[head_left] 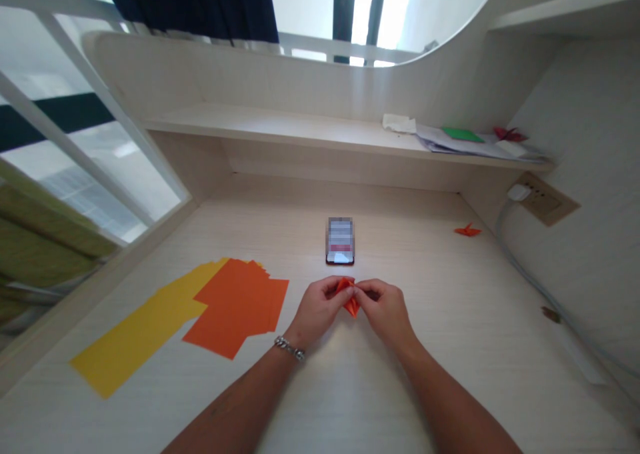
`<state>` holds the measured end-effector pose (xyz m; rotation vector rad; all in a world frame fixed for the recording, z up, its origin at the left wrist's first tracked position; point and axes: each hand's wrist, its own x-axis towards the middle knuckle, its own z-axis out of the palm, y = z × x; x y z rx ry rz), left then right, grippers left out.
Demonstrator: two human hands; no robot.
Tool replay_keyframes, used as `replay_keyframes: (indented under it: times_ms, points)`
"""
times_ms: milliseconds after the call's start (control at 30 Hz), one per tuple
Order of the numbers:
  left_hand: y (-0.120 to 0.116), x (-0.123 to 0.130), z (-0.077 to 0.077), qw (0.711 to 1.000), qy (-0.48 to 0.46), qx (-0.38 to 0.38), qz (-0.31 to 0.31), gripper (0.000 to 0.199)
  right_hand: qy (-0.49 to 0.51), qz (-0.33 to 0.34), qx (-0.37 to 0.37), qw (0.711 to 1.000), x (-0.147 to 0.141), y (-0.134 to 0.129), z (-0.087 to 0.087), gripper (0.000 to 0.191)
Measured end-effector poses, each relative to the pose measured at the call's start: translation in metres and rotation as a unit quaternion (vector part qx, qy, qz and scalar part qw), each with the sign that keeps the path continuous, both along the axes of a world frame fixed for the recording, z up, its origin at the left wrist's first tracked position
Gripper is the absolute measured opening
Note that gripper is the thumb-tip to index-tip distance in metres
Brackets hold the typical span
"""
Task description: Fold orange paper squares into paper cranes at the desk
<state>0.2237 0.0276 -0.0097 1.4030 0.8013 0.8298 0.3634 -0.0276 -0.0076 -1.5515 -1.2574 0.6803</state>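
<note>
Between my two hands is a small folded piece of orange paper [354,307], its pointed lower end showing below the fingers. My left hand [321,305], with a chain bracelet at the wrist, pinches its left side. From the other side my right hand [387,305] pinches the paper near the top right. Fingers cover much of the folds. Just beyond the hands lies a phone [341,241] with a lit, blurred screen. To the left, orange paper sheets [240,307] overlap a fan of yellow paper sheets [135,341].
A folded orange paper crane [468,231] sits at the right of the desk [400,221]. Papers [465,144] and a crumpled tissue [399,123] lie on the shelf [280,129]. A cable [525,274] runs from the wall socket [545,199] along the right side.
</note>
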Motion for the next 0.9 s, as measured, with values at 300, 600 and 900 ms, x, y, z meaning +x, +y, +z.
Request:
replay_keyframes:
  times_ms: [300,600,900]
  points:
    - [0.0008,-0.001,-0.0017,1.0,0.003,0.028,0.002,0.027,0.064,0.025,-0.024,0.997,0.0002,0.0039,-0.0053,0.02]
    - [0.0001,-0.0012,-0.0025,0.999,0.025,0.032,0.01,0.027,0.047,0.01,-0.027,0.998,0.0029,0.0034,-0.0056,0.014]
    - [0.001,-0.0018,-0.0033,1.0,0.023,0.014,-0.002,0.028,0.083,0.031,-0.031,0.996,0.0021,0.0045,-0.0077,0.019]
